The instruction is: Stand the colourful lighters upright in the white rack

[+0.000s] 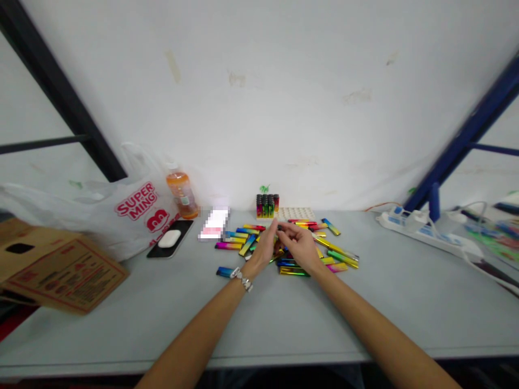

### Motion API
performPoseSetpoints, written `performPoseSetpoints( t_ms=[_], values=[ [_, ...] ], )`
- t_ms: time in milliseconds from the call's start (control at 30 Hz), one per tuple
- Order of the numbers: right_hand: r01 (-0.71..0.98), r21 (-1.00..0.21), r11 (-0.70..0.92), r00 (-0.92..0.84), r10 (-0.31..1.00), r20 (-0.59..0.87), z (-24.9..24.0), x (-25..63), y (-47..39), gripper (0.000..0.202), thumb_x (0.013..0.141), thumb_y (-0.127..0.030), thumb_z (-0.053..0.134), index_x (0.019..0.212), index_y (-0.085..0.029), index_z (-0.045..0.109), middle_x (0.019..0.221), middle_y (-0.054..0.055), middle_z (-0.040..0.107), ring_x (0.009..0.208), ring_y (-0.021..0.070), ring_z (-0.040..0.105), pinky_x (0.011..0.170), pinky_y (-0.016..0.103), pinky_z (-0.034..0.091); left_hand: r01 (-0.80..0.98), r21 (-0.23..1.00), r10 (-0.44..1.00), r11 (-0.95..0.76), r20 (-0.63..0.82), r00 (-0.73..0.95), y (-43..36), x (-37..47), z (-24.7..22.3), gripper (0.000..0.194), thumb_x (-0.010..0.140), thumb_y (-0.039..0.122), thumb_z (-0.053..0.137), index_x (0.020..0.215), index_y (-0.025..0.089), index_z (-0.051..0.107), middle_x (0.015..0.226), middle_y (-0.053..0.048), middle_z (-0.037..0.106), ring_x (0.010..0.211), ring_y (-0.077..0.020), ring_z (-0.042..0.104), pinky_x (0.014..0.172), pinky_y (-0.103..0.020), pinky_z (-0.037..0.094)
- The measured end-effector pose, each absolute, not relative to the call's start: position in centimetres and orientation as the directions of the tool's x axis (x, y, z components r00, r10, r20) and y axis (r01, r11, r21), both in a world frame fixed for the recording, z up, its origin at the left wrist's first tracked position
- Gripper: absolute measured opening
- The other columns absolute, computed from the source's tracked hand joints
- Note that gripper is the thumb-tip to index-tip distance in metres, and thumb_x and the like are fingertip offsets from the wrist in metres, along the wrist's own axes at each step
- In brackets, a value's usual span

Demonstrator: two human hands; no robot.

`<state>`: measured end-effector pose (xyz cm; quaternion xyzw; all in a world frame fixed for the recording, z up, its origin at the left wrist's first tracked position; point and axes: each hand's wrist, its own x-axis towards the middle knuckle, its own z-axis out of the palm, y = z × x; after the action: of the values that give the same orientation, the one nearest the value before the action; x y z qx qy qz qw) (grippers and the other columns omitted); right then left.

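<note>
My left hand (265, 246) and my right hand (302, 246) meet over a spread of shiny, multicoloured lighters (343, 258). Between my fingers is a lighter (279, 228); only its dark end shows, the rest is hidden. The right thumb and fingers pinch at it, while my left fingers are held together beside it. Just beyond my hands, a group of lighters (265, 205) with black tops stands upright on a cream tray with rows of holes (298, 213). More lighters lie loose on both sides and under my hands.
On the left are a cardboard box (68, 273), a white plastic bag (109, 216), an orange drink bottle (182, 192), and a black phone (182, 237) bearing a white case (169, 238). A blurred-out bright item (214, 222) lies nearby. A power strip (430, 235) sits right on the grey table (259, 324).
</note>
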<state>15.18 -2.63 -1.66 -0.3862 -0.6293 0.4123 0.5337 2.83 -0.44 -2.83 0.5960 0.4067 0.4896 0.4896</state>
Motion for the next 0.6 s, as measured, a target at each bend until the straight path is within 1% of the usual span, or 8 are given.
performPoseSetpoints(
  t_ms=[100,167,233,300,433,600],
  values=[
    [0.03,-0.913,0.407,-0.071,0.912,0.404,-1.7,16.0,-2.4,0.045,0.079,-0.03,0.059,0.122,-0.017,0.059,0.051,-0.01,0.043,0.046,0.0092,0.038,0.049,0.022,0.031,0.002,0.986,0.965,-0.166,0.162,0.206,-1.1,2.8,-2.1,0.067,0.087,0.076,0.032,0.074,0.016,0.059,0.049,0.004,0.04,0.044,-0.0101,0.035,0.046,-0.026,0.029],
    [-0.004,-0.921,0.389,-0.022,0.921,0.389,-1.8,16.5,-2.1,0.04,0.078,-0.029,0.058,0.116,-0.017,0.059,0.05,-0.011,0.04,0.045,0.0087,0.034,0.046,0.022,0.028,0.05,0.97,0.956,-0.238,0.225,0.186,-1.4,2.8,-1.8,0.06,0.088,0.07,0.038,0.071,0.016,0.057,0.051,0.005,0.036,0.047,-0.0093,0.033,0.047,-0.025,0.027],
    [-0.014,-0.933,0.36,0.007,0.933,0.36,-2.0,16.8,-1.8,0.031,0.078,-0.031,0.058,0.105,-0.017,0.06,0.049,-0.01,0.04,0.043,0.0084,0.033,0.044,0.022,0.025,0.149,0.925,0.932,-0.348,0.324,0.166,-1.6,2.6,-1.6,0.053,0.089,0.063,0.044,0.065,0.016,0.052,0.054,0.005,0.036,0.051,-0.0092,0.033,0.05,-0.025,0.026],
    [-0.008,-0.942,0.335,0.015,0.942,0.335,-2.3,16.9,-1.5,0.024,0.079,-0.032,0.057,0.097,-0.017,0.06,0.048,-0.01,0.041,0.042,0.0085,0.033,0.042,0.022,0.024,0.247,0.87,0.903,-0.427,0.393,0.175,-1.7,2.5,-1.6,0.049,0.089,0.056,0.047,0.06,0.017,0.047,0.055,0.005,0.035,0.053,-0.0091,0.033,0.051,-0.025,0.025],
    [0.012,-0.946,0.324,0.003,0.946,0.324,-3.0,16.6,-1.2,0.019,0.08,-0.032,0.055,0.091,-0.018,0.06,0.046,-0.01,0.04,0.041,0.0087,0.033,0.042,0.022,0.023,0.356,0.802,0.877,-0.479,0.428,0.217,-1.7,2.3,-1.7,0.042,0.089,0.048,0.049,0.06,0.019,0.039,0.055,0.006,0.031,0.053,-0.0083,0.03,0.051,-0.025,0.022],
    [0.026,-0.945,0.326,-0.045,0.945,0.325,-3.5,16.3,-1.2,0.016,0.081,-0.033,0.055,0.088,-0.019,0.058,0.047,-0.009,0.042,0.041,0.0086,0.033,0.042,0.021,0.023,0.408,0.78,0.88,-0.475,0.424,0.214,-1.3,2.1,-1.9,0.033,0.086,0.04,0.052,0.063,0.019,0.037,0.055,0.007,0.033,0.054,-0.0087,0.031,0.053,-0.024,0.022]
  ],
)
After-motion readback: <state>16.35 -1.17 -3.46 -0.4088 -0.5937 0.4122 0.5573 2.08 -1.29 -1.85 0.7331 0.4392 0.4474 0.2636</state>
